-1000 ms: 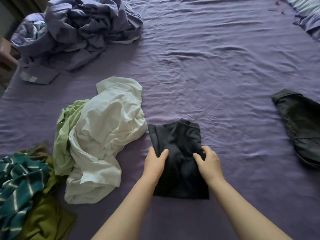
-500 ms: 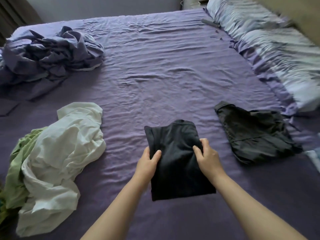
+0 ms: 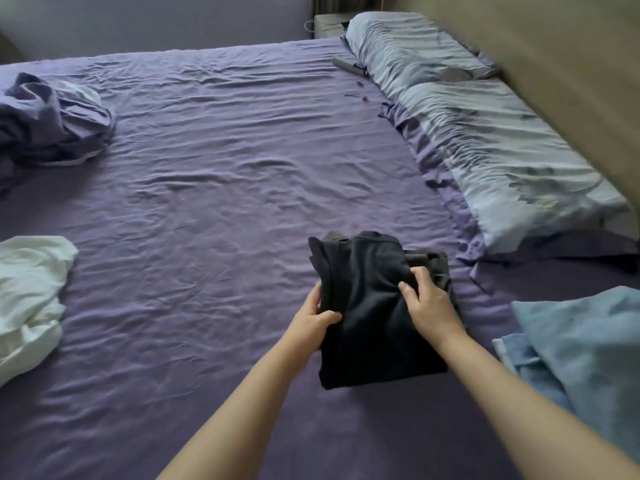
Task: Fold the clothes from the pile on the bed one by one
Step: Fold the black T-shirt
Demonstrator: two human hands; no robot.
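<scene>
A folded black garment [image 3: 367,317] is held over the purple bed sheet [image 3: 214,188], right of centre. My left hand [image 3: 313,322] grips its left edge, thumb on top. My right hand [image 3: 427,301] grips its right side with curled fingers. Beneath and behind it, another dark folded garment [image 3: 433,263] peeks out at the upper right, mostly hidden. A white garment [image 3: 31,292] from the pile lies crumpled at the left edge of the view.
A bunched purple duvet [image 3: 52,123] lies at the far left. Two pale blue pillows [image 3: 485,143] line the right side beside a beige headboard [image 3: 571,64]. A light blue cloth [image 3: 581,348] lies at the near right. Small dark items [image 3: 349,67] sit by the far pillow.
Both hands have carried the folded black garment to the right, onto the other dark garment. The view swung right, so the clothes pile has mostly left the frame.
</scene>
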